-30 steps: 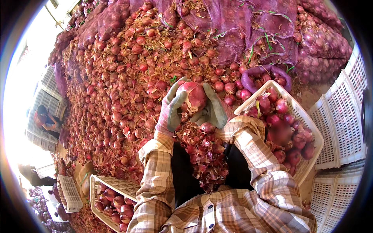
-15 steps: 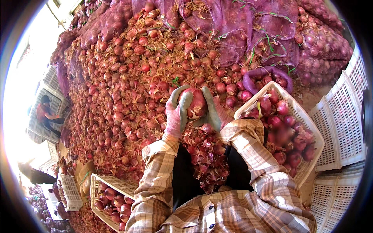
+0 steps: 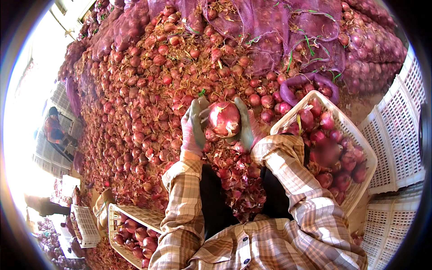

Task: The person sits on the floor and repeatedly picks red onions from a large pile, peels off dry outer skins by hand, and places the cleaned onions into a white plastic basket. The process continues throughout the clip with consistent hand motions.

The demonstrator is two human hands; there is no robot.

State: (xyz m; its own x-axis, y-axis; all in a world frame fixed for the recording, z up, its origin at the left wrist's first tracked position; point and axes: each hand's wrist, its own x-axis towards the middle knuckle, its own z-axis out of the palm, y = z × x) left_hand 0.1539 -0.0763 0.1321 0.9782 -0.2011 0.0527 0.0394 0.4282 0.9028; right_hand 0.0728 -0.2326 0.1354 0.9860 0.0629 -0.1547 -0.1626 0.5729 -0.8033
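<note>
A large red onion [image 3: 224, 119] is cupped between my hands above the pile, its glossy skin facing up. My left hand [image 3: 194, 128], in a pink glove with a grey-green coating, is at its left side; the thumb is off the onion while the fingers curl behind its edge. On the other side, my right hand [image 3: 247, 126], gloved alike, rests its palm and fingers along the onion, partly hidden beneath it. Loose papery onion skins [image 3: 240, 184] are heaped below, between my knees.
A broad pile of onions [image 3: 135, 112] spreads ahead and left. Purple mesh sacks [image 3: 270, 31] lie at the back. White crates of onions stand right [image 3: 366, 153] and lower left [image 3: 135, 211]. Stacked crates [image 3: 391, 130] line the far right. Another person [image 3: 56, 128] sits far left.
The onion has turned and shows more of its face. My left hand has shifted left, its thumb coming off the onion. The person at far left has changed posture.
</note>
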